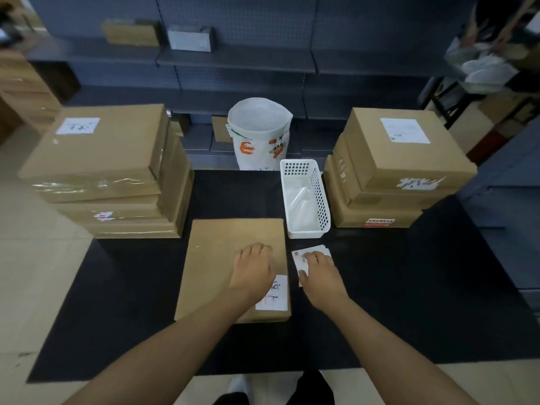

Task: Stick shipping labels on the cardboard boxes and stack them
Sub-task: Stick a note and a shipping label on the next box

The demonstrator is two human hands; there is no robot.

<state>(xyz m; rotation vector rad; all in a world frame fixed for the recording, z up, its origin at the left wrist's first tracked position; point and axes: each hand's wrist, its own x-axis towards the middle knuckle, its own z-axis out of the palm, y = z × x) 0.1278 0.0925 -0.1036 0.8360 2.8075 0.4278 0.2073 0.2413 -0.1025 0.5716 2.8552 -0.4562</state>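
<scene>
Dark pegboard shelving [233,57] backs a black table [409,302] on pale tiled floor [35,273]

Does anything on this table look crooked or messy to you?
Slightly. The right stack of boxes is uneven: its top box sits twisted against the ones below. The left stack looks squarer. Nothing appears spilled or damaged.
</scene>
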